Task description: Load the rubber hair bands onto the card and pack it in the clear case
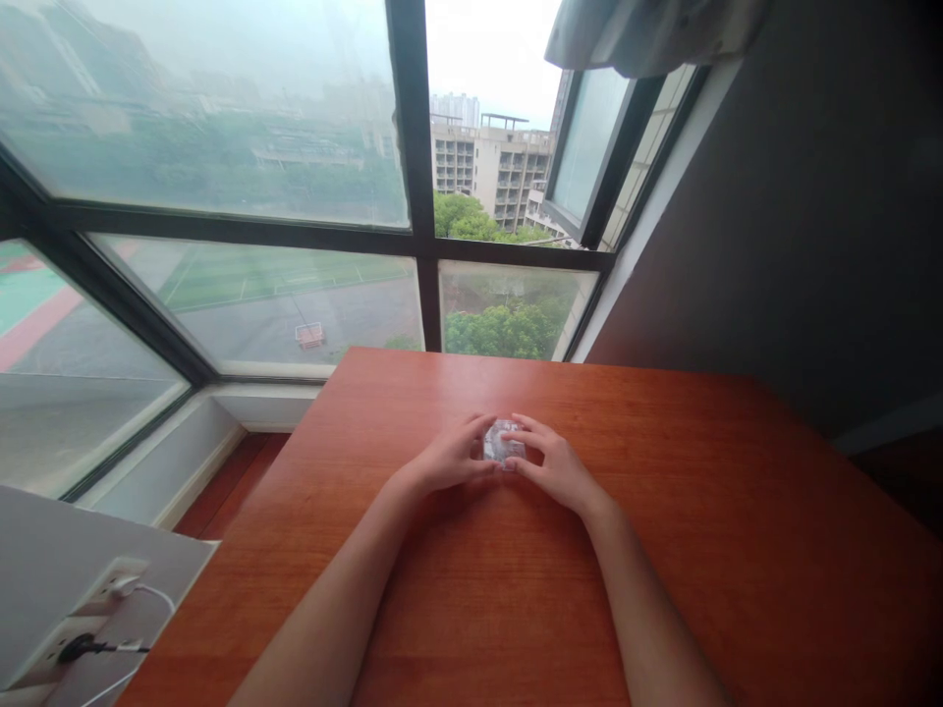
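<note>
A small clear, glassy block with whitish-grey markings [500,447] is on or just above the reddish-brown wooden table [486,609]; its exact kind is too small to make out. My left hand [455,456] curls around its left side, thumb at the near edge and fingers at the far edge. From the right, my right hand [549,462] grips it likewise, with a finger lying over its top. The fingers hide parts of the block's left and right sides.
Beyond the table stands a dark-framed window [419,177], one pane [593,147] swung open at the right. A grey wall [773,216] rises on the right. At the lower left, wall sockets [74,628] hold plugs with cords beside the table edge.
</note>
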`<state>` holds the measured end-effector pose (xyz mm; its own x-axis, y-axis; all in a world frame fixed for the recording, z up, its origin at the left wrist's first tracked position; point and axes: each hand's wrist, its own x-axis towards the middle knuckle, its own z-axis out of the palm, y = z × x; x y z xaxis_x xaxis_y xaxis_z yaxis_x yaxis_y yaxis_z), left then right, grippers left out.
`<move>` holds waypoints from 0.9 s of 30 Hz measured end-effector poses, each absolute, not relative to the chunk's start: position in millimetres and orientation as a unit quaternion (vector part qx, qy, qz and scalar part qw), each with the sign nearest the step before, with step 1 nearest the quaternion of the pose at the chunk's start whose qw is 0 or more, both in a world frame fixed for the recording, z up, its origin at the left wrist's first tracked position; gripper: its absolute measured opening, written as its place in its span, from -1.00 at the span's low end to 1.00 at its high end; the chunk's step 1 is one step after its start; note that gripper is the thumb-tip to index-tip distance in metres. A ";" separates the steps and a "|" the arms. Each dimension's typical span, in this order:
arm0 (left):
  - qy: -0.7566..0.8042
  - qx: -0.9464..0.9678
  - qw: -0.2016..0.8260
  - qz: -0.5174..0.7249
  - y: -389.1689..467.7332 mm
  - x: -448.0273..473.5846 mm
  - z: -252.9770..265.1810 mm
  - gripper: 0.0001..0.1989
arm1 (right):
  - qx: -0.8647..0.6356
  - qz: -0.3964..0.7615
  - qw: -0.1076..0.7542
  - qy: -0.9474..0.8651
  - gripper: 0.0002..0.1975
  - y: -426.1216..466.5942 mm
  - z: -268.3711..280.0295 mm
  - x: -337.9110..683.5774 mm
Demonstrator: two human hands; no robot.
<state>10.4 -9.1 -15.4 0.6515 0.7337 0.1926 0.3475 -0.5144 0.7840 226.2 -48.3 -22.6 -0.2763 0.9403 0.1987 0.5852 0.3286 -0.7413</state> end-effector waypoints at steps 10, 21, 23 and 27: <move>0.355 0.840 0.316 0.262 -9.3 11.0 -23.3 -0.41 | -0.513 0.285 0.326 -0.741 -0.63 -49.9 -21.0 222.5; 0.358 0.817 0.333 0.307 -7.6 10.1 -34.3 -0.39 | -0.583 0.153 0.341 -0.721 -0.51 -48.7 -43.5 204.8; 0.365 0.815 0.328 0.309 -8.0 11.0 -33.0 -0.41 | -0.595 0.116 0.339 -0.720 -0.64 -49.9 -46.7 196.7; 0.394 0.801 0.319 0.317 -8.8 14.5 -32.6 -0.43 | -0.606 0.102 0.362 -0.701 -0.69 -47.1 -51.1 191.2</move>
<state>14.5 -8.8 -32.6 0.4875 0.8344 0.2572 0.4301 -0.4858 0.7610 191.2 -47.1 -51.1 -0.0048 0.9232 0.3842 0.7759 0.2458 -0.5810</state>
